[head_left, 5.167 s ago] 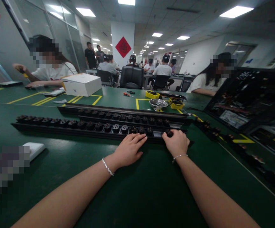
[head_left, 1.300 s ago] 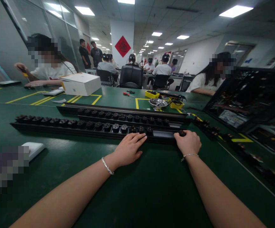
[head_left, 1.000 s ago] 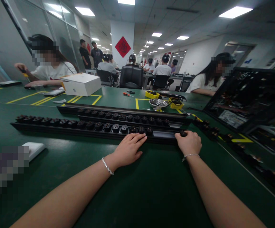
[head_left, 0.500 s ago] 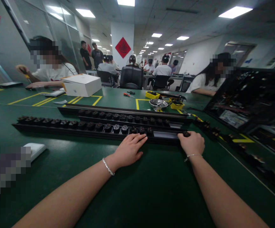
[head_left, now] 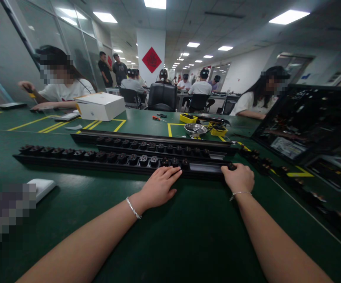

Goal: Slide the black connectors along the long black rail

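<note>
Black sockets (head_left: 111, 157) line a long black rail (head_left: 117, 168) on a green bench (head_left: 194, 236) from its left end to past its middle, a white box (head_left: 104, 108) sitting beyond the rail's left half. A worker's left hand (head_left: 158, 188) rests against the rail's near edge, fingers outstretched and slightly parted. A steel bowl (head_left: 196, 129) stands beyond the rail's right half. At the rail's right end, the right hand (head_left: 239, 177) pinches a single socket (head_left: 232, 166) in its fingers, partly hiding it.
</note>
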`<move>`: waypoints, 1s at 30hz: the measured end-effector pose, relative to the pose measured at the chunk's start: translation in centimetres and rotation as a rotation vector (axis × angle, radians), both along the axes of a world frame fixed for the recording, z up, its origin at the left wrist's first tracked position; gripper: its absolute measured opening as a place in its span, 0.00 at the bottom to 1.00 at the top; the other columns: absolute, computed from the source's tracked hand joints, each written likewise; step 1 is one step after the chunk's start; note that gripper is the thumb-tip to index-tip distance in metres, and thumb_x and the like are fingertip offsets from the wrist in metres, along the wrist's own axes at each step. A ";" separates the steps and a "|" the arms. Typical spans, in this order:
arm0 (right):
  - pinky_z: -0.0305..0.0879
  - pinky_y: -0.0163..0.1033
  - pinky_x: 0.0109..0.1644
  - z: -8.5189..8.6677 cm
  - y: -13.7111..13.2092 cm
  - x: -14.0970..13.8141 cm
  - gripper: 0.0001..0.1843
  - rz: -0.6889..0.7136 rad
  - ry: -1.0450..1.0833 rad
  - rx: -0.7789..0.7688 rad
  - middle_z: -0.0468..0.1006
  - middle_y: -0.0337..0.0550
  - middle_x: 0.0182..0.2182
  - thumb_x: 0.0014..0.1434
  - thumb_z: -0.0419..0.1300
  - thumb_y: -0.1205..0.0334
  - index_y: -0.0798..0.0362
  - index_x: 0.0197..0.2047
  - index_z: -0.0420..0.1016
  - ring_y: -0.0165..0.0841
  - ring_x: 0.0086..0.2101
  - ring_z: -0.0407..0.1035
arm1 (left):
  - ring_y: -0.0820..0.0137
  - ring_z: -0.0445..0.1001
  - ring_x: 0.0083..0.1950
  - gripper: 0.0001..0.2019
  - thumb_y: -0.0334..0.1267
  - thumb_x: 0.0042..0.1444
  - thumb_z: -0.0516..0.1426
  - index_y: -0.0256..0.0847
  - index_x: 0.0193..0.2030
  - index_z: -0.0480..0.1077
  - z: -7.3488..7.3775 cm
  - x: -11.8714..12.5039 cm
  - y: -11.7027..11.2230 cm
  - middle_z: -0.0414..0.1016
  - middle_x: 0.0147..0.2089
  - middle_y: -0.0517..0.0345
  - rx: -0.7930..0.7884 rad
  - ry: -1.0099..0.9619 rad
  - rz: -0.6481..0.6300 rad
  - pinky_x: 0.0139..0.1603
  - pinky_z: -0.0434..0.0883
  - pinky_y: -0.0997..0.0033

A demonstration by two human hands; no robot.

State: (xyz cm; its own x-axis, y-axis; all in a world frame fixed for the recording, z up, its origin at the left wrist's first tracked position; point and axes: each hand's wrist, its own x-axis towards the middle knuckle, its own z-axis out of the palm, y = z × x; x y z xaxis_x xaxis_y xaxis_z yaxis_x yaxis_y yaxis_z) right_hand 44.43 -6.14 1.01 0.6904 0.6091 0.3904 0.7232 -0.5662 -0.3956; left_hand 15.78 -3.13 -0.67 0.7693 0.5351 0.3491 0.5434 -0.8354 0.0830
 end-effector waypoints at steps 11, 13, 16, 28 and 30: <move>0.62 0.47 0.44 0.2 -0.7 4.2 0.26 -0.089 0.012 -0.036 0.73 0.57 0.39 0.48 0.54 0.47 0.57 0.43 0.77 0.46 0.41 0.65 | 0.61 0.53 0.66 0.31 0.42 0.57 0.53 0.46 0.67 0.50 0.1 -0.1 0.0 0.54 0.68 0.57 0.013 0.012 0.003 0.64 0.54 0.59; 0.62 0.46 0.44 0.3 -1.3 6.0 0.27 -0.163 0.007 -0.018 0.74 0.58 0.39 0.48 0.54 0.47 0.58 0.45 0.77 0.45 0.40 0.66 | 0.61 0.53 0.66 0.31 0.42 0.57 0.54 0.45 0.67 0.50 0.0 -0.1 0.0 0.54 0.68 0.57 0.013 0.013 0.004 0.64 0.54 0.59; 0.61 0.44 0.44 0.3 -2.5 9.4 0.28 -0.242 0.018 -0.029 0.74 0.60 0.40 0.50 0.54 0.47 0.59 0.46 0.77 0.45 0.41 0.67 | 0.61 0.53 0.66 0.32 0.42 0.57 0.54 0.45 0.67 0.50 0.0 0.0 0.0 0.53 0.69 0.57 0.012 0.019 0.006 0.64 0.54 0.59; 0.59 0.44 0.42 -1.0 -5.5 16.3 0.27 -0.320 0.152 -0.205 0.74 0.58 0.47 0.52 0.53 0.50 0.54 0.52 0.73 0.46 0.47 0.67 | 0.61 0.53 0.66 0.32 0.42 0.57 0.54 0.46 0.68 0.49 0.3 -0.1 -0.1 0.53 0.69 0.58 -0.014 0.049 0.020 0.65 0.54 0.58; 0.59 0.45 0.40 -1.3 -5.3 16.1 0.27 -0.300 0.141 -0.171 0.75 0.58 0.46 0.52 0.54 0.51 0.54 0.52 0.74 0.47 0.46 0.68 | 0.61 0.53 0.66 0.32 0.42 0.57 0.54 0.47 0.68 0.49 0.3 -0.1 -0.1 0.53 0.69 0.58 -0.015 0.049 0.022 0.65 0.54 0.57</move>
